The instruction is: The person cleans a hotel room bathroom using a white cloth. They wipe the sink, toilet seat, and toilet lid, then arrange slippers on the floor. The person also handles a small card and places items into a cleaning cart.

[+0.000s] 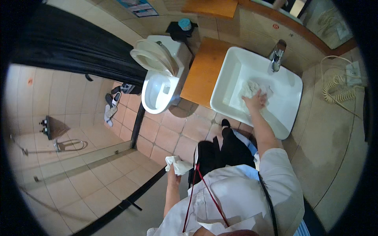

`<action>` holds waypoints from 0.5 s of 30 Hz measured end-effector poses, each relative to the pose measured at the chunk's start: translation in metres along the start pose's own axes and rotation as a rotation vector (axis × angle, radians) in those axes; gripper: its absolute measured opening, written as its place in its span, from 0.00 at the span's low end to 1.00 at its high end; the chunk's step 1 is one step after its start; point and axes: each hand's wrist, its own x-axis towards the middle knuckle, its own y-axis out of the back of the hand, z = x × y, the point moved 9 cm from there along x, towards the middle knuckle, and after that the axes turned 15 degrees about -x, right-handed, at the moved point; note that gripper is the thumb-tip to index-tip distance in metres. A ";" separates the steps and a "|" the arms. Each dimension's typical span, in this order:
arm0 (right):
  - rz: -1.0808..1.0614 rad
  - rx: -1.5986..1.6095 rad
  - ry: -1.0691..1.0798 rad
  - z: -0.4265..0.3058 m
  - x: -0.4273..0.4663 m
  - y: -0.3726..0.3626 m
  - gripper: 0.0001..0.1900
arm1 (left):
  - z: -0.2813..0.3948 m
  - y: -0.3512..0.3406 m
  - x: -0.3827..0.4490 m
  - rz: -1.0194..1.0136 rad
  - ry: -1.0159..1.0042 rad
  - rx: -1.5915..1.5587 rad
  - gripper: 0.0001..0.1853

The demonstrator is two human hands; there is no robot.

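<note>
A white rectangular washbasin (283,85) stands before me at the right, with a chrome faucet (277,57) at its back edge. Inside it lies a crumpled, whitish cloth (249,88). My right hand (255,101) is on this cloth, palm down, with its fingers spread; whether they grip it cannot be made out. Low at the left of my body, my left hand (174,174) holds a bunched white cloth or tissue (178,165), which hides most of its fingers.
Left of the basin are a wooden counter (203,73) and a toilet (156,94) with its lid raised. A glass shower partition (88,162) with a dark frame runs along the left. Slippers (110,110) lie beyond the toilet. A coiled cord (336,88) hangs on the right wall.
</note>
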 end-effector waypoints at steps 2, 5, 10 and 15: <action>-0.003 -0.090 0.195 -0.023 -0.007 -0.011 0.36 | 0.009 -0.010 0.007 0.120 0.076 0.041 0.21; -0.067 0.421 0.123 -0.040 0.042 0.006 0.30 | 0.025 -0.020 0.041 0.159 0.131 0.090 0.19; 0.243 0.579 0.172 -0.098 0.075 0.002 0.30 | 0.064 -0.116 0.134 -0.112 0.237 0.370 0.17; -0.153 0.241 0.540 -0.133 -0.053 -0.021 0.24 | 0.116 -0.189 0.174 -0.222 0.222 0.577 0.21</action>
